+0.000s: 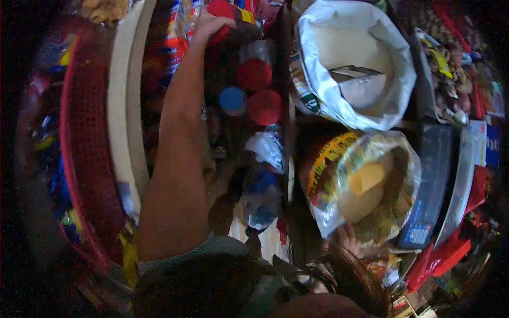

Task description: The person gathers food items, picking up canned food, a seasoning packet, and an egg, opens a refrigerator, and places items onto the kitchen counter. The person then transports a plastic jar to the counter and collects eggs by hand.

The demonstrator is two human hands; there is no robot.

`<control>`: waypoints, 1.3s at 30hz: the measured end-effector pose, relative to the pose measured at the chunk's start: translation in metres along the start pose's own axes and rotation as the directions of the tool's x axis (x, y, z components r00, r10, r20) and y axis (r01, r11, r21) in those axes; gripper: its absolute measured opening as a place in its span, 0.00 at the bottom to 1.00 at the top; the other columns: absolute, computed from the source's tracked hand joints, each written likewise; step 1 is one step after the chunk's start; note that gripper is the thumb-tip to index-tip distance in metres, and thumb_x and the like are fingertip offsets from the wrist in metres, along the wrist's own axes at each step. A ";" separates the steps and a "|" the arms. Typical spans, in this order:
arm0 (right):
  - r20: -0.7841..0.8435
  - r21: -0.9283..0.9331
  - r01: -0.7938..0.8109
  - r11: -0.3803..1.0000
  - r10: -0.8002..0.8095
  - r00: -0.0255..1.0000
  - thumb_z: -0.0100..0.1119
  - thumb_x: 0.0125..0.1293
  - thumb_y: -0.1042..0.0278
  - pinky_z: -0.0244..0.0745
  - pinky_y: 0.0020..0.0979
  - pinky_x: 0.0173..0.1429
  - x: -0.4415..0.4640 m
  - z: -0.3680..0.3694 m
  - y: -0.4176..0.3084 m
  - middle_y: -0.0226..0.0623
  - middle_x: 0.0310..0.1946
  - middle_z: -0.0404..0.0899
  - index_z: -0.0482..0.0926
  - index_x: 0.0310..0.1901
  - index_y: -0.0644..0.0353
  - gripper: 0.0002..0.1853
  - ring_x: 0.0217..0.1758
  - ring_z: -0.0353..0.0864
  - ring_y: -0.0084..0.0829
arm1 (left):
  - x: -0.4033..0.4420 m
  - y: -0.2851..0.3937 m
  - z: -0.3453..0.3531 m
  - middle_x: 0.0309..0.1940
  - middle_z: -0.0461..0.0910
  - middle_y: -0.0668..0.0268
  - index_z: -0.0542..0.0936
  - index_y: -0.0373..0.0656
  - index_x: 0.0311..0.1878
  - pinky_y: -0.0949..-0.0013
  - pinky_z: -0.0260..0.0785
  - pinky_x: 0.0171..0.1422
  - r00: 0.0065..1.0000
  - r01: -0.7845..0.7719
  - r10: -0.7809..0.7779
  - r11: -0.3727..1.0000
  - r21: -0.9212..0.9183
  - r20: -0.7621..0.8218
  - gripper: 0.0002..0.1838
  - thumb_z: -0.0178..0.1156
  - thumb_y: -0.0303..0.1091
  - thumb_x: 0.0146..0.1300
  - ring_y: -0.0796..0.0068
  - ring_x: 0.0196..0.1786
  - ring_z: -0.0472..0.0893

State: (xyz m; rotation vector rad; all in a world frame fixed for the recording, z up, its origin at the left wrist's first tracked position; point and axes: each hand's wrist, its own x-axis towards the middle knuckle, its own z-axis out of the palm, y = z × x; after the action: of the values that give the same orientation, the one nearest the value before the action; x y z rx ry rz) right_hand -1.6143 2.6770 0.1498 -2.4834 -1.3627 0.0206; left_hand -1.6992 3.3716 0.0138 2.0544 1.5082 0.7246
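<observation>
My left hand (213,25) reaches to the top of the view on an outstretched arm. Its fingers are closed on a red container with a yellow band (233,11), partly cut off by the frame edge. Below it stand jars with red lids (264,107) and one with a blue lid (232,99). At the lower right, my right hand (348,241) rests against the near side of a printed sack (331,204), fingers apart and blurred. That open sack holds pale grain-like contents and a yellowish scoop-like piece (368,178). Hair hides part of the right hand.
A larger white sack (312,58) stands open beyond the printed one, with a scoop-like object (363,89) inside. A red basket (87,132) and pale board (123,100) line the left. Plastic bins (427,185) and packets crowd the right.
</observation>
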 end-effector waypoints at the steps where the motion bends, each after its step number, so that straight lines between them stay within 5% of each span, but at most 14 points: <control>1: -0.013 0.004 -0.016 1.000 0.016 1.000 0.61 0.49 0.57 0.68 0.47 0.51 -0.005 -0.004 -0.008 0.46 0.52 0.76 0.78 0.48 0.54 0.22 0.49 0.75 0.50 | 0.011 -0.003 -0.008 0.50 0.76 0.54 0.65 0.36 0.61 0.60 0.70 0.53 0.990 0.103 -0.086 0.982 -0.161 0.109 0.53 0.75 0.46 0.27 0.59 0.49 0.77; 3: 0.060 0.045 -0.203 0.978 0.201 0.978 0.63 0.44 0.64 0.66 0.47 0.52 0.010 -0.032 -0.045 0.47 0.52 0.75 0.79 0.46 0.55 0.22 0.47 0.72 0.50 | 0.024 0.000 -0.021 0.52 0.75 0.55 0.64 0.31 0.61 0.62 0.68 0.59 0.938 0.277 -0.176 0.898 -0.342 0.299 0.56 0.76 0.44 0.23 0.60 0.54 0.76; 10: -0.031 0.018 -0.192 0.981 0.193 0.981 0.64 0.46 0.66 0.65 0.45 0.54 -0.001 -0.026 -0.046 0.39 0.53 0.75 0.78 0.47 0.52 0.22 0.50 0.72 0.45 | -0.083 0.146 -0.145 0.42 0.81 0.60 0.74 0.39 0.53 0.63 0.73 0.50 0.717 0.511 -0.047 0.713 -0.480 0.695 0.37 0.73 0.41 0.35 0.64 0.41 0.81; 14: -0.023 0.067 -0.197 0.978 0.199 0.980 0.65 0.47 0.66 0.63 0.46 0.56 -0.003 -0.033 -0.050 0.40 0.55 0.73 0.78 0.48 0.53 0.22 0.54 0.70 0.45 | -0.092 0.166 -0.172 0.45 0.78 0.55 0.75 0.50 0.51 0.43 0.69 0.45 0.572 0.730 -0.328 0.622 -0.284 0.752 0.34 0.69 0.47 0.35 0.50 0.43 0.76; 20: -0.120 0.230 -0.119 0.966 0.149 0.981 0.67 0.49 0.65 0.57 0.54 0.63 -0.026 -0.057 -0.067 0.48 0.62 0.67 0.77 0.51 0.55 0.24 0.67 0.60 0.51 | -0.218 0.281 -0.280 0.32 0.81 0.61 0.79 0.48 0.42 0.55 0.73 0.40 0.754 0.580 -0.433 0.792 -0.192 0.494 0.25 0.69 0.42 0.36 0.60 0.32 0.79; 22: -0.145 0.331 -0.060 0.942 0.114 0.983 0.68 0.48 0.65 0.58 0.52 0.64 -0.034 -0.066 -0.067 0.50 0.61 0.67 0.77 0.51 0.56 0.25 0.66 0.62 0.52 | -0.205 0.272 -0.285 0.33 0.81 0.62 0.78 0.47 0.45 0.58 0.74 0.35 0.812 0.373 -0.147 0.874 -0.310 0.564 0.27 0.69 0.41 0.37 0.63 0.31 0.80; 24: -0.249 0.511 0.054 0.858 0.088 0.964 0.70 0.47 0.63 0.60 0.47 0.66 -0.040 -0.073 -0.066 0.53 0.59 0.68 0.76 0.51 0.59 0.27 0.64 0.65 0.52 | -0.193 0.271 -0.289 0.35 0.81 0.62 0.74 0.49 0.53 0.59 0.75 0.33 0.761 -0.138 0.427 0.842 -0.521 0.489 0.31 0.69 0.40 0.40 0.64 0.32 0.81; 25: -0.231 0.573 0.047 0.818 0.107 0.967 0.70 0.47 0.62 0.60 0.44 0.66 -0.043 -0.083 -0.067 0.53 0.59 0.69 0.75 0.52 0.61 0.29 0.63 0.66 0.52 | -0.212 0.286 -0.292 0.33 0.82 0.62 0.68 0.49 0.60 0.54 0.77 0.38 0.818 -0.188 0.440 0.814 -0.550 0.370 0.35 0.66 0.38 0.45 0.63 0.34 0.82; 26: -0.218 0.630 0.047 0.775 0.119 0.969 0.71 0.46 0.60 0.60 0.41 0.67 -0.044 -0.093 -0.067 0.54 0.59 0.69 0.74 0.53 0.62 0.31 0.62 0.67 0.52 | -0.217 0.294 -0.305 0.48 0.79 0.58 0.69 0.41 0.62 0.61 0.71 0.55 0.825 -0.189 0.364 0.898 -0.397 0.431 0.45 0.73 0.41 0.35 0.65 0.45 0.80; 28: -0.225 0.791 0.093 0.605 0.147 0.963 0.71 0.49 0.58 0.61 0.39 0.67 -0.053 -0.112 -0.065 0.53 0.60 0.68 0.70 0.58 0.63 0.35 0.64 0.67 0.47 | -0.254 0.332 -0.324 0.54 0.75 0.60 0.61 0.45 0.68 0.65 0.66 0.60 0.701 -0.515 0.568 0.822 -0.245 0.432 0.53 0.72 0.39 0.31 0.66 0.52 0.76; 32: -0.029 0.996 -0.008 0.088 0.416 0.909 0.58 0.62 0.50 0.64 0.34 0.64 -0.073 -0.135 -0.042 0.43 0.61 0.67 0.60 0.66 0.60 0.35 0.62 0.67 0.37 | -0.417 0.406 -0.368 0.50 0.71 0.63 0.66 0.49 0.64 0.69 0.67 0.56 0.393 -0.689 0.778 0.602 -0.404 0.490 0.52 0.71 0.31 0.24 0.69 0.50 0.73; 34: 0.264 0.908 -0.083 -0.410 0.410 0.873 0.49 0.66 0.42 0.64 0.36 0.64 -0.101 -0.158 -0.041 0.38 0.62 0.66 0.60 0.67 0.57 0.35 0.61 0.69 0.40 | -0.467 0.416 -0.378 0.53 0.70 0.62 0.66 0.49 0.64 0.68 0.62 0.62 0.257 -0.665 0.798 0.555 -0.499 0.545 0.54 0.73 0.33 0.21 0.67 0.55 0.71; 37: 0.259 0.757 -0.044 -0.652 0.238 0.936 0.42 0.66 0.35 0.63 0.44 0.66 -0.140 -0.166 -0.052 0.37 0.62 0.69 0.61 0.66 0.57 0.37 0.62 0.70 0.40 | -0.526 0.418 -0.376 0.61 0.65 0.56 0.62 0.44 0.67 0.62 0.56 0.70 -0.044 -0.725 0.884 0.292 -0.624 0.465 0.60 0.75 0.36 0.19 0.59 0.64 0.66; 39: 0.231 0.637 -0.020 -0.770 0.166 0.959 0.42 0.66 0.35 0.62 0.46 0.68 -0.166 -0.162 -0.065 0.39 0.62 0.70 0.63 0.65 0.57 0.37 0.64 0.70 0.37 | -0.564 0.415 -0.381 0.62 0.62 0.50 0.61 0.48 0.68 0.57 0.54 0.71 -0.115 -0.775 0.870 0.224 -0.592 0.480 0.60 0.72 0.38 0.19 0.49 0.65 0.63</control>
State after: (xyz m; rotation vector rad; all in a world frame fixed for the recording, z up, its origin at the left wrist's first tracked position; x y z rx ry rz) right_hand -1.7328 2.5309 0.3001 -0.4474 -0.0577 0.9016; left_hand -1.8037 2.7452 0.4963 2.5262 -0.5851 0.1237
